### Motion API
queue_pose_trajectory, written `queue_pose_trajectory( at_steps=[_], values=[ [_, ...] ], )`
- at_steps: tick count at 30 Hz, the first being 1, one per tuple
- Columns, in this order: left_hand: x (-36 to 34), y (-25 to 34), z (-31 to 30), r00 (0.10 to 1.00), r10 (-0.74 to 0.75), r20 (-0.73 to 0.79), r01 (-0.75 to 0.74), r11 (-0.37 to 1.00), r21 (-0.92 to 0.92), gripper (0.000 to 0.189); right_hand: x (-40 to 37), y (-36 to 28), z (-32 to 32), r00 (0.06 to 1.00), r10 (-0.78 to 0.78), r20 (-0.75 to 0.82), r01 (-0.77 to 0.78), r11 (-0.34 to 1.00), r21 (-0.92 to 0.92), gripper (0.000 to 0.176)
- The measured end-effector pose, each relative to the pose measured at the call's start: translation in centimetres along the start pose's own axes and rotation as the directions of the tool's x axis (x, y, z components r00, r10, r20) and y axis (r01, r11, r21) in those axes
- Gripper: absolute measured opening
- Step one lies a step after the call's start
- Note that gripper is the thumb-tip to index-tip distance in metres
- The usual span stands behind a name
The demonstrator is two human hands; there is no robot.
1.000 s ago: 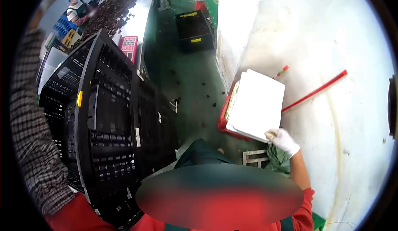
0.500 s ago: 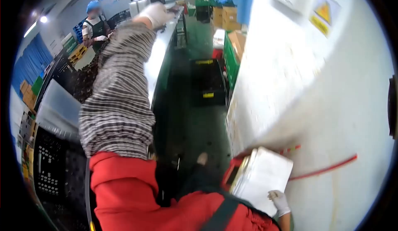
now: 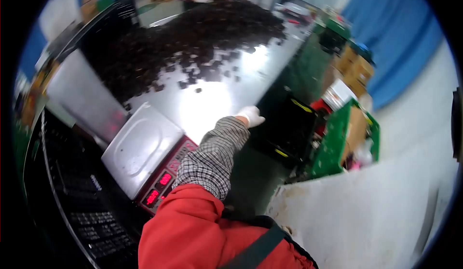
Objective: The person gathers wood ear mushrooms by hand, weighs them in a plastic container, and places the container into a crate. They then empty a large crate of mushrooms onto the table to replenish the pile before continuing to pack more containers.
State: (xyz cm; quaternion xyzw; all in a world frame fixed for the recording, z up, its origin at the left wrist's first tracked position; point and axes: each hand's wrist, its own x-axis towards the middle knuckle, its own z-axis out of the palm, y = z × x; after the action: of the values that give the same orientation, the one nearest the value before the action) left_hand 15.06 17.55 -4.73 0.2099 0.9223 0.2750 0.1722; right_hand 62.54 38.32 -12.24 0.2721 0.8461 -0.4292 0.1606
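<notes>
My left hand (image 3: 251,116), in a white glove, is at the right edge of the shiny metal table (image 3: 205,105). Its fingers look curled together, and the inside of the hand is hidden. A checked sleeve cover runs up that arm to a red sleeve. Left of the forearm stands a weighing scale (image 3: 142,148) with a bare metal pan and lit red digits. Beyond it, many small dark pieces (image 3: 207,32) lie heaped and scattered on the table. My right hand is out of view.
Black perforated crates (image 3: 91,206) stand at the lower left, beside a grey upright box (image 3: 87,93). On the floor to the right are a black crate (image 3: 289,129) and a green crate (image 3: 333,148) holding cardboard. A pale wall panel (image 3: 352,211) fills the lower right.
My view has swung left and down, bringing the scale and dark heap into sight. My left hand has drawn back from far down the table. My right hand and the papers have left view.
</notes>
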Motion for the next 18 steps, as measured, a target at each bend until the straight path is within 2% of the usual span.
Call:
queue_pose_trajectory(
  at_steps=[2,3,4,5,6,7,8,9,10,11,12,13,14,15,16,17,18],
  values=[
    [-0.7,-2.3,-2.0,0.997,-0.052,-0.058,0.049,0.998,-0.048,0.041,2.8,-3.0,-0.7,0.982,-0.128,0.14,0.127,0.992,0.015,0.029],
    [-1.7,-3.2,-4.2,0.988,-0.08,-0.133,0.072,0.995,-0.062,0.042,5.7,-2.1,-0.1,0.962,-0.149,0.229,0.134,0.988,0.08,0.029],
    [-2.1,-4.7,-6.5,0.973,-0.062,-0.223,0.057,0.998,-0.028,0.045,9.0,-2.2,0.1,0.934,-0.21,0.29,0.201,0.978,0.063,0.029],
    [-3.2,-6.1,-9.1,0.904,-0.001,-0.427,0.018,0.999,0.035,0.042,12.1,-2.6,0.2,0.899,-0.265,0.348,0.263,0.963,0.054,0.028],
    [-4.7,-7.2,-12.7,0.795,0.042,-0.605,-0.007,0.998,0.061,0.036,14.6,-3.3,0.3,0.862,-0.311,0.401,0.317,0.947,0.051,0.027],
    [-8.2,-5.6,-18.3,0.808,-0.173,-0.563,0.111,0.983,-0.144,0.031,16.6,-6.0,-0.7,0.83,-0.394,0.395,0.403,0.913,0.065,0.025],
    [-8.6,-9.7,-21.5,0.68,-0.08,-0.728,0.092,0.996,-0.024,0.023,17.7,-10.7,-1.6,0.829,-0.381,0.409,0.449,0.89,-0.081,0.024],
    [-12.3,-10.3,-26.2,0.626,0.16,-0.764,0.258,0.882,0.396,0.019,19.7,-13.9,-2.5,0.829,-0.342,0.443,0.416,0.906,-0.078,0.025],
    [-15.9,-11.0,-29.9,0.465,0.436,-0.77,0.445,0.637,0.629,0.019,22.0,-16.1,-3.1,0.824,-0.304,0.479,0.385,0.92,-0.079,0.025],
    [-19.6,-11.3,-33.1,0.367,0.284,-0.886,0.567,0.686,0.455,0.021,25.3,-17.0,-3.4,0.798,-0.372,0.473,0.456,0.887,-0.071,0.024],
    [-22.8,-14.4,-36.1,0.229,0.248,-0.941,0.707,0.622,0.336,0.025,28.4,-17.8,-3.8,0.768,-0.436,0.47,0.523,0.85,-0.066,0.022],
    [-26.6,-16.0,-38.5,0.226,0.328,-0.917,0.825,0.436,0.359,0.032,30.7,-19.6,-4.4,0.811,-0.362,0.459,0.467,0.874,-0.136,0.021],
    [-30.5,-18.7,-40.4,0.231,0.348,-0.908,0.869,0.346,0.354,0.035,32.0,-22.5,-5.5,0.774,-0.426,0.469,0.547,0.822,-0.156,0.022],
    [-32.9,-18.6,-41.1,0.205,0.026,-0.978,0.944,0.257,0.205,0.037,34.7,-23.3,-5.8,0.748,-0.458,0.48,0.574,0.809,-0.122,0.022],
    [-34.2,-18.1,-41.3,0.141,-0.342,-0.929,0.987,0.123,0.105,0.041,37.5,-23.3,-6.2,0.727,-0.482,0.49,0.59,0.803,-0.086,0.021],
    [-36.9,-22.1,-41.8,0.143,-0.5,-0.854,0.988,0.122,0.094,0.045,40.0,-23.5,-6.3,0.723,-0.467,0.509,0.581,0.809,-0.085,0.021],
    [-37.8,-24.0,-41.9,0.102,-0.491,-0.865,0.991,0.123,0.047,0.043,40.2,-25.9,-7.1,0.715,-0.468,0.519,0.611,0.779,-0.139,0.021]
  ],
)
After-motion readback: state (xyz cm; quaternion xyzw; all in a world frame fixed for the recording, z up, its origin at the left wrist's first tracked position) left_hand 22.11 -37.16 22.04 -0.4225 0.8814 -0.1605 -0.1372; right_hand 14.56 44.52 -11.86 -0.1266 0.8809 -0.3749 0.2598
